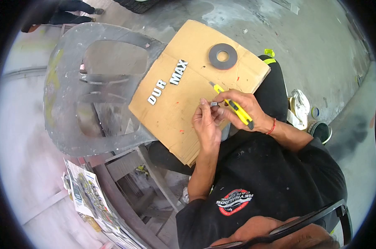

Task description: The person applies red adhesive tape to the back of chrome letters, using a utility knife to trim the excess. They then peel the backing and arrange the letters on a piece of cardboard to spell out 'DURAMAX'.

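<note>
Over the cardboard sheet [184, 99], my left hand [207, 122] pinches a small chrome-edged piece [213, 104] between thumb and fingers. My right hand [244, 108] holds a yellow box cutter [233, 106], its blade end pointing up and left, with the fingertips close to the small piece. Farther up the cardboard lie the letters DUR [157, 92] and, to their right, the letters MAX [179, 72]. A dark roll of tape [223, 56] rests flat near the upper right part of the cardboard. Small red scraps are scattered on the sheet.
A grey plastic chair [65, 99] stands beside the cardboard at the left. Newspapers [90, 193] lie at the lower left. On the right floor are an open can [321, 130] and a white bag [300, 106]. Another person's legs [73, 12] show at the top left.
</note>
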Demonstrator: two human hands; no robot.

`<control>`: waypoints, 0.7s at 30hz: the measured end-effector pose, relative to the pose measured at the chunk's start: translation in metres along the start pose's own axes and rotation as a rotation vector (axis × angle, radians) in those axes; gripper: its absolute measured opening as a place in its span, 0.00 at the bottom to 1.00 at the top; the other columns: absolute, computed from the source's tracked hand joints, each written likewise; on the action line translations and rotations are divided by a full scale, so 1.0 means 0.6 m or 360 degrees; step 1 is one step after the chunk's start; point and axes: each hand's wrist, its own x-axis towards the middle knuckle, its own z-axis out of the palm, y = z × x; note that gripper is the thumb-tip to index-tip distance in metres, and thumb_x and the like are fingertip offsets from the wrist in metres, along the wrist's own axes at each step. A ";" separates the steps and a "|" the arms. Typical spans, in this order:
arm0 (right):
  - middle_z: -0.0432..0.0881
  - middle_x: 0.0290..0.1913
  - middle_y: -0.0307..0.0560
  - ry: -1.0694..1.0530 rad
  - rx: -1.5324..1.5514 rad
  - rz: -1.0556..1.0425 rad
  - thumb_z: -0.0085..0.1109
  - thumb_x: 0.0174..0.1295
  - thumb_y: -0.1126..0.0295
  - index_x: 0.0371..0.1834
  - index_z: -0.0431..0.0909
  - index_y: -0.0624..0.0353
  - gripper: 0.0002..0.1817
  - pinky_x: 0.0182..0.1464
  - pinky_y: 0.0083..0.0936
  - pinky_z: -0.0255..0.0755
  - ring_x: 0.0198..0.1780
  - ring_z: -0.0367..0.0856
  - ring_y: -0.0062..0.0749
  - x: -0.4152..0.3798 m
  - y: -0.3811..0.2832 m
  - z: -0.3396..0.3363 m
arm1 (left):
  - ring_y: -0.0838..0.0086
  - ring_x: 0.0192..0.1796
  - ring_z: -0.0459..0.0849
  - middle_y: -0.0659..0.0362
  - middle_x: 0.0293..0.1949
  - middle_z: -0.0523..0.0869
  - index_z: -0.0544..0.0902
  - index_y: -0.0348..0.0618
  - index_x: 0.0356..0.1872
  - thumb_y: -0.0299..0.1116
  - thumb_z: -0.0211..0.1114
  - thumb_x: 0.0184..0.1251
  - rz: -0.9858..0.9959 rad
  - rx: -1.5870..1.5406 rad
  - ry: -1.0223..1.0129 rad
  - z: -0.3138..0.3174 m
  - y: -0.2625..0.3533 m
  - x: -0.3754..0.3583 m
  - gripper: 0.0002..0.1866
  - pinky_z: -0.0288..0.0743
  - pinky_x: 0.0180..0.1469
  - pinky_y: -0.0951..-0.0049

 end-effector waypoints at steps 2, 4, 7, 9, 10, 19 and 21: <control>0.88 0.42 0.47 -0.0127 -0.0018 0.0119 0.67 0.72 0.73 0.55 0.81 0.60 0.12 0.48 0.29 0.81 0.44 0.90 0.32 -0.006 0.003 -0.005 | 0.79 0.27 0.84 0.60 0.29 0.86 0.81 0.41 0.35 0.47 0.62 0.85 0.0075 0.0069 -0.0018 0.002 -0.007 -0.001 0.21 0.80 0.32 0.79; 0.88 0.43 0.45 -0.0081 0.0163 0.0251 0.68 0.72 0.72 0.56 0.82 0.61 0.13 0.49 0.29 0.82 0.45 0.89 0.29 -0.004 0.010 -0.003 | 0.80 0.27 0.83 0.61 0.28 0.85 0.82 0.41 0.35 0.48 0.61 0.85 0.0086 0.0129 -0.0039 0.006 -0.006 -0.007 0.21 0.79 0.31 0.78; 0.89 0.43 0.40 -0.0026 0.0422 0.0281 0.69 0.73 0.69 0.58 0.83 0.64 0.15 0.48 0.25 0.82 0.43 0.87 0.19 0.003 0.027 -0.006 | 0.81 0.26 0.80 0.61 0.26 0.84 0.82 0.40 0.34 0.48 0.60 0.85 0.0135 0.0237 -0.0082 0.010 -0.005 -0.009 0.22 0.78 0.30 0.78; 0.89 0.41 0.39 -0.0149 0.0751 0.0609 0.68 0.74 0.68 0.60 0.83 0.65 0.17 0.46 0.20 0.82 0.41 0.86 0.16 0.006 0.025 -0.013 | 0.81 0.25 0.80 0.61 0.26 0.84 0.82 0.40 0.34 0.48 0.60 0.86 0.0175 0.0280 -0.0101 0.007 -0.006 -0.007 0.22 0.77 0.30 0.78; 0.89 0.40 0.39 -0.0152 0.0761 0.0618 0.68 0.75 0.67 0.60 0.83 0.65 0.17 0.45 0.17 0.82 0.40 0.86 0.15 0.006 0.023 -0.013 | 0.81 0.25 0.80 0.61 0.25 0.84 0.82 0.39 0.34 0.48 0.59 0.86 0.0197 0.0317 -0.0123 0.004 -0.008 -0.005 0.23 0.77 0.30 0.78; 0.89 0.41 0.43 0.0016 0.0938 0.0774 0.69 0.72 0.74 0.57 0.83 0.66 0.14 0.44 0.22 0.84 0.41 0.88 0.22 0.016 0.006 -0.008 | 0.75 0.41 0.88 0.54 0.45 0.88 0.82 0.31 0.55 0.36 0.60 0.86 0.0540 0.0429 -0.0155 0.003 0.006 -0.015 0.15 0.85 0.44 0.74; 0.89 0.42 0.43 0.0000 0.1010 0.0774 0.69 0.72 0.75 0.57 0.83 0.66 0.13 0.44 0.22 0.84 0.40 0.88 0.21 0.018 0.011 -0.004 | 0.74 0.44 0.89 0.52 0.50 0.89 0.81 0.28 0.62 0.32 0.61 0.85 0.0674 0.0416 -0.0218 0.002 0.011 -0.019 0.16 0.86 0.50 0.72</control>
